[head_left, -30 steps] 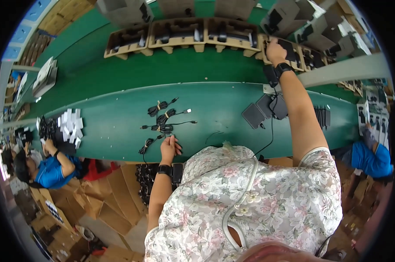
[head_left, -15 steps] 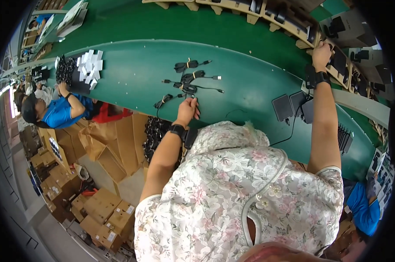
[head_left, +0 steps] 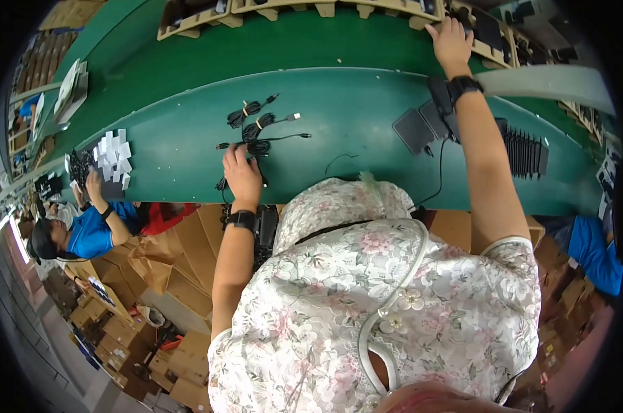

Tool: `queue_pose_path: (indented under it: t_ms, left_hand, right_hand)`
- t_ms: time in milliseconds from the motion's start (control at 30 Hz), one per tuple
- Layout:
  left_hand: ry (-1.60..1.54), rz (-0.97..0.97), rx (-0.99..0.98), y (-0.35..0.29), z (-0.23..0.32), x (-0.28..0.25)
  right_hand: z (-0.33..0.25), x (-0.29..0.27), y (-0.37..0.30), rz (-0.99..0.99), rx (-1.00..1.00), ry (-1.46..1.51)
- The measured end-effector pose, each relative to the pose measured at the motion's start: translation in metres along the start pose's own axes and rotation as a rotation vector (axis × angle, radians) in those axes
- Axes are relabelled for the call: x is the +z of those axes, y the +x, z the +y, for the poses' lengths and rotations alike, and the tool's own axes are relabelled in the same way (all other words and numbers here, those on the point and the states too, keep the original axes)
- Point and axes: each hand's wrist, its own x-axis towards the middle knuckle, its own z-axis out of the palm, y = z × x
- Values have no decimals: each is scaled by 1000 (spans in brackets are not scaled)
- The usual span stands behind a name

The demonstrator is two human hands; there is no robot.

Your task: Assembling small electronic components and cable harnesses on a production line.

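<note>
My left hand lies over the lower coiled black cables on the green worktop, its fingers stretched out and touching the middle one. A coiled black cable shows beside its fingertips. Above that sit another coil with a pale plug and a third coil held by a tie. Out at the far right, my right hand reaches to the rim of a tan tray. Its thumb and fingers are apart, and the fingertips partly cover dark items in the tray.
Flat black boxy devices with a lead lie below my right forearm, near a row of black finned pieces. More tan trays line the far side. At left, a person in blue works beside white small boxes.
The view has shifted, so the worktop things appear farther left. My left hand has moved up onto the cables with its fingers extended. My right hand's fingers have spread at the tray rim.
</note>
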Motion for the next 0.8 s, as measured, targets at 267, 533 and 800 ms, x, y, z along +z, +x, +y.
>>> queue_pose_path:
  t_ms: [267, 533, 800]
  left_hand:
    - [198, -160, -29, 11, -26, 41]
    - [171, -64, -32, 4, -26, 62]
    - [175, -126, -66, 5, -25, 67]
  right_hand:
    - [-52, -91, -65, -129, -44, 461]
    - [-85, -105, -228, -443, -22, 169]
    - [-82, -78, -231, -645, 25, 265]
